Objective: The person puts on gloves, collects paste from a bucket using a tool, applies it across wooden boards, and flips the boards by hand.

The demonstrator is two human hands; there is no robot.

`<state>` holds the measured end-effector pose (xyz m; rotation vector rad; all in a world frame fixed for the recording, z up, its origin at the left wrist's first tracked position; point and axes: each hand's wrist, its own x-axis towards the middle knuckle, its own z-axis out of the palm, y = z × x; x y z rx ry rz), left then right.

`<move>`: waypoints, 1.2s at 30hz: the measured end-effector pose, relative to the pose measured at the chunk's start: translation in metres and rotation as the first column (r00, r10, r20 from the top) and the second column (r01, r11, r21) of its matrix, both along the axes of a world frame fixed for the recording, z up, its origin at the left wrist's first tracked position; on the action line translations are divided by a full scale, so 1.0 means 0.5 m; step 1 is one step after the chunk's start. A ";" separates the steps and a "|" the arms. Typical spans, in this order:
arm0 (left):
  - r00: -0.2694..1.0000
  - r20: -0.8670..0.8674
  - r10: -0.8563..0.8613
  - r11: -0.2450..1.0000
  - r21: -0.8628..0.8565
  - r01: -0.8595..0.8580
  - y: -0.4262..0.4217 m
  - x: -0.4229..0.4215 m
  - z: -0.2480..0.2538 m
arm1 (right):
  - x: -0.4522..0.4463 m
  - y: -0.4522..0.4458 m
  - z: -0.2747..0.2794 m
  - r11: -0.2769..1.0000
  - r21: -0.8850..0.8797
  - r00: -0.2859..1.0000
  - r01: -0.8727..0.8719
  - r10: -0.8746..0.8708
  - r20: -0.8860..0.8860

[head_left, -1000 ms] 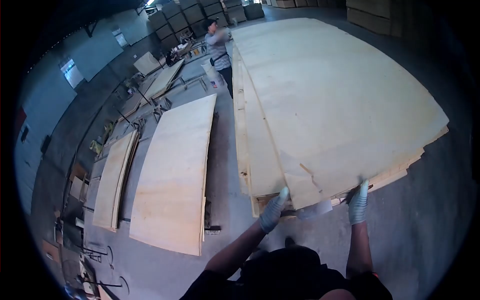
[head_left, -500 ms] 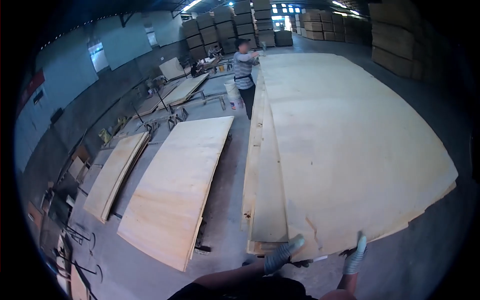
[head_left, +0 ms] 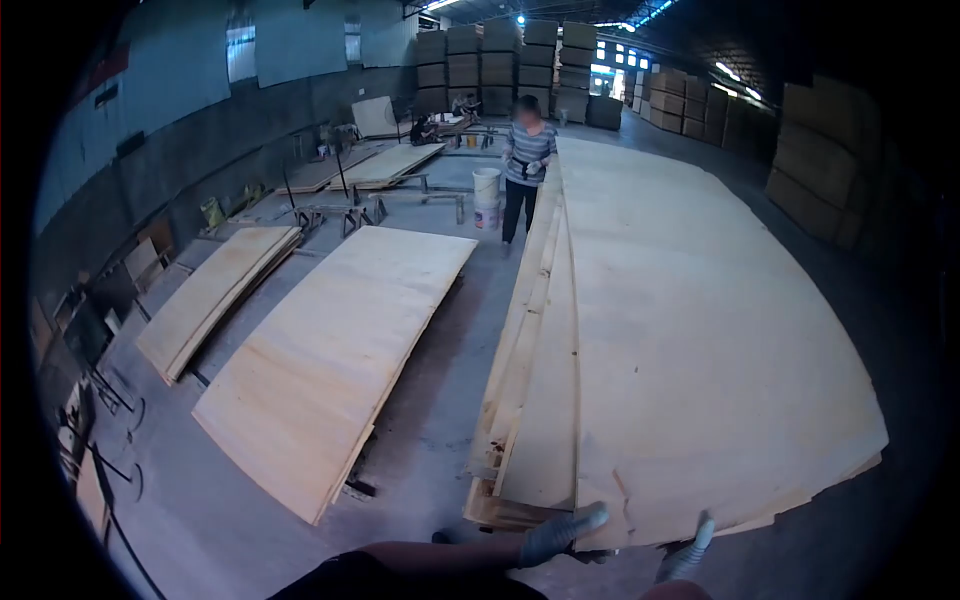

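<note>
A large pale plywood sheet (head_left: 700, 330) tops a stack on my right, its near edge in front of me. My left hand (head_left: 563, 533), in a striped work glove, grips the near left corner, thumb on top and fingers under the edge. Further right along that edge, my gloved right hand (head_left: 688, 552) holds the sheet the same way, its fingers mostly hidden below. Next to the left thumb, a split or loose sliver (head_left: 622, 490) marks the surface. Lower sheets (head_left: 540, 430) stick out unevenly along the stack's left side.
Two lower stacks of sheets, one wide (head_left: 335, 350) and one narrower (head_left: 220, 290), lie to the left. A co-worker (head_left: 528, 165) stands by the far left corner, near white buckets (head_left: 486, 190). Tall board piles (head_left: 500, 65) line the back.
My view has swung left and tilted up. The co-worker has let go of the far end and stands upright, hands drawn in at the waist. Both my hands stay on the near edge.
</note>
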<state>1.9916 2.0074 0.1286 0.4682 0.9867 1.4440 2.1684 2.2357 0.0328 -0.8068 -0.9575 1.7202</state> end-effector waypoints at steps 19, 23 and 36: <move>0.961 -0.032 0.276 0.961 0.031 -0.275 -0.235 -0.179 0.161 | -0.096 -0.206 0.201 0.895 0.021 0.859 -0.446 0.422 0.289; 0.909 -0.171 0.380 0.923 0.013 -0.384 -0.385 -0.340 0.085 | -0.027 -0.262 0.066 0.845 -0.119 0.651 -0.522 0.485 0.585; 0.990 0.024 0.138 0.974 0.180 -0.140 -0.464 -0.574 -0.059 | 0.140 -0.606 -0.251 0.971 -0.187 0.939 -0.152 0.201 0.281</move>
